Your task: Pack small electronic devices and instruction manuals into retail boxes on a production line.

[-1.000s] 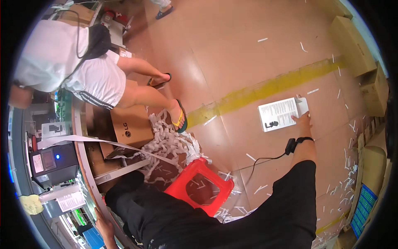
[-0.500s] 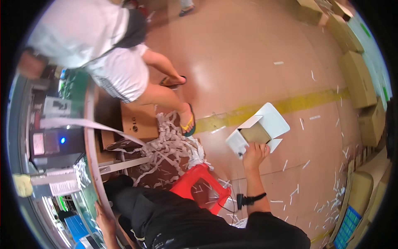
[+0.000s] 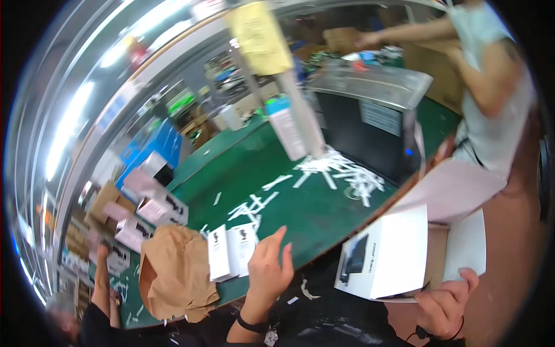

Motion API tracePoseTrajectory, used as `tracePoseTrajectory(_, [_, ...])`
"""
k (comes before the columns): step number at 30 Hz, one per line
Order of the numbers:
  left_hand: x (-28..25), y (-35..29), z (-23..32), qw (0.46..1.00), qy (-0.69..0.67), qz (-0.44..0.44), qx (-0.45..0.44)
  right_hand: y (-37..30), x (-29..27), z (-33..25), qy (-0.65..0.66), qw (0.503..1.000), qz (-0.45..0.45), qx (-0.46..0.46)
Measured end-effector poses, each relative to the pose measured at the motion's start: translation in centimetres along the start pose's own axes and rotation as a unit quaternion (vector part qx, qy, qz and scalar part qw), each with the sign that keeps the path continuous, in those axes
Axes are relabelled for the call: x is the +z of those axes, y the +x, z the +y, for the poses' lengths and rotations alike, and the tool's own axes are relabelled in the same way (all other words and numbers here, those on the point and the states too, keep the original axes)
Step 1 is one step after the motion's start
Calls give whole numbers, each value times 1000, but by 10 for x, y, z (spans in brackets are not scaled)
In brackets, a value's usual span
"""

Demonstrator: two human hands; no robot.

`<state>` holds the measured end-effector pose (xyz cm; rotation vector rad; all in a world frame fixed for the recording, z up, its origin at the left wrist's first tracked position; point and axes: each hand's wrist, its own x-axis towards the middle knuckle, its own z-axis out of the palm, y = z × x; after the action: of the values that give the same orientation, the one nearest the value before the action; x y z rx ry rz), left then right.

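Observation:
A white carton [image 3: 388, 257] with a dark product picture on its side is in my right hand [image 3: 444, 306], whose fingers grip its lower right edge. Its lid stands up, its side flaps are spread, and brown cardboard [image 3: 437, 254] shows inside. Over the table's front edge is my left hand [image 3: 270, 265], fingers apart and holding nothing. Right beside it, two white booklets [image 3: 226, 252] with small dark pictures stand against crumpled brown paper [image 3: 176, 269]. Whether my left fingers touch the booklets I cannot tell.
Paper strips [image 3: 341, 170] lie scattered on the green table [image 3: 254, 156] by a dark machine [image 3: 364, 124]. A post with a yellow sheet [image 3: 258, 37] rises there. More open white boxes [image 3: 162, 208] stand at the left. One person works at the far left, another at the upper right.
My view has swung from the floor to the table. The open carton, held low over the floor before, is now up at the table's edge in my right hand. My left hand has come beside the booklets.

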<state>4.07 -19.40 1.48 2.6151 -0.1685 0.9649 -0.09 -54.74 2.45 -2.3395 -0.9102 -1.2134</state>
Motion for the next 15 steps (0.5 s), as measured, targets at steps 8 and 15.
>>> tracePoseTrajectory(8, [-59,-52,-120,905,237,38,-351,184,157,-6,107,976,6,-189])
tracePoseTrajectory(15, [-26,-64,-145,869,349,-97,-336,233,247,-4,233,933,-26,-272])
